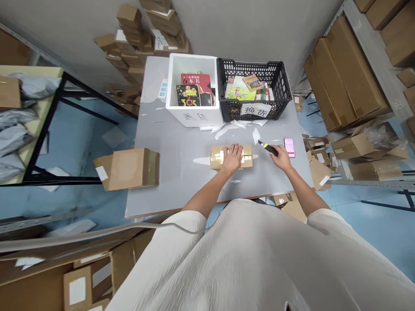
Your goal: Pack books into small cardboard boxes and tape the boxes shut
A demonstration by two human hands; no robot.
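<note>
A small taped cardboard box (215, 160) lies on the grey table near its front edge. My left hand (232, 159) rests flat on top of it, fingers stretched across the shiny tape and a white label. To the right of the box, my right hand (281, 157) is closed round the black handle of a utility knife (268, 148). The knife has a yellow band, and its tip points up and left, close to a white scrap of paper (256, 136). The blade is apart from the box. Just beyond my right hand lies a pink-screened phone (289, 147).
At the table's (175, 172) back stand a white foam bin (194, 115) and a black plastic crate (227, 110), both holding books. An open carton (129, 169) overhangs the left edge. Stacked boxes (168, 23), a left rack (48, 112) and right-hand shelving (395, 103) surround the table.
</note>
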